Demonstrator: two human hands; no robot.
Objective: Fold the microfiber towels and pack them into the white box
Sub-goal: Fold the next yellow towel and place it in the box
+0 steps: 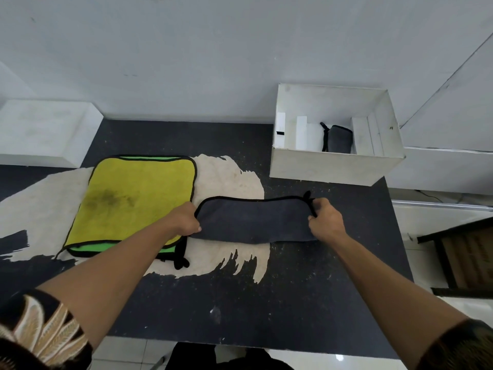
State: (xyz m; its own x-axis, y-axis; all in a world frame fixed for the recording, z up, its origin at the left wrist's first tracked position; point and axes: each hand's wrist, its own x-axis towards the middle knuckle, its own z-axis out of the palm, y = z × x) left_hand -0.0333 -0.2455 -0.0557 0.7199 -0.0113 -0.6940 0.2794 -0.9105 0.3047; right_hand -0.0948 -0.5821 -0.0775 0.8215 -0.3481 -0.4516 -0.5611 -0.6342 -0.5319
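A dark grey towel with black trim lies folded into a long strip across the middle of the table. My left hand grips its left end and my right hand pinches its right end near a small black loop. To the left lies a stack of yellow and green towels, flat and spread out, with a dark stain on the top one. The white box stands open at the back right. Inside it stands a folded grey towel.
The dark table has a worn pale patch under the towels. A white block sits at the back left against the wall. A wooden chair stands off the table's right edge.
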